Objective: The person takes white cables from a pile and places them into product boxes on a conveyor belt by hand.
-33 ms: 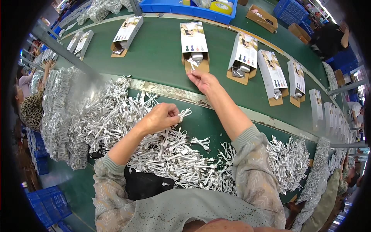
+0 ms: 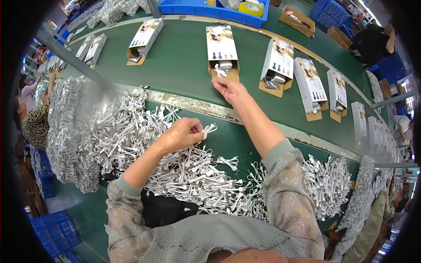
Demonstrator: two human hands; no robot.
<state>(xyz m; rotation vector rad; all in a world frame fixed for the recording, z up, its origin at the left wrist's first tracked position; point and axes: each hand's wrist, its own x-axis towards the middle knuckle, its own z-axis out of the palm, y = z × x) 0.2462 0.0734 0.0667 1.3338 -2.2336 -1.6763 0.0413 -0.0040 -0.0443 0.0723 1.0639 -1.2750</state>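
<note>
My left hand (image 2: 182, 133) is closed in a pinch on a bundled white cable (image 2: 209, 129), above a big heap of similar white cables (image 2: 206, 175). Farther off, my right hand (image 2: 231, 91) reaches to the lower end of an open white box (image 2: 222, 44) that lies on the green conveyor belt (image 2: 180, 57). Its fingers are bent together at the lower end of another small white cable (image 2: 219, 70), which lies at the box mouth over the brown cardboard flap. Inside that mouth a white rounded part (image 2: 225, 65) shows.
More open boxes lie along the belt, such as one on the right (image 2: 278, 59) and one on the left (image 2: 145, 37). A blue tray (image 2: 215, 12) with yellow tape stands beyond. Plastic-wrapped cable bundles (image 2: 72, 131) hang at left. A metal post (image 2: 72, 55) slants across. Other people sit at both sides.
The boxes have shifted slightly to the right on the belt. The small cable at the box mouth has shifted with its box. Both hands stay almost in place.
</note>
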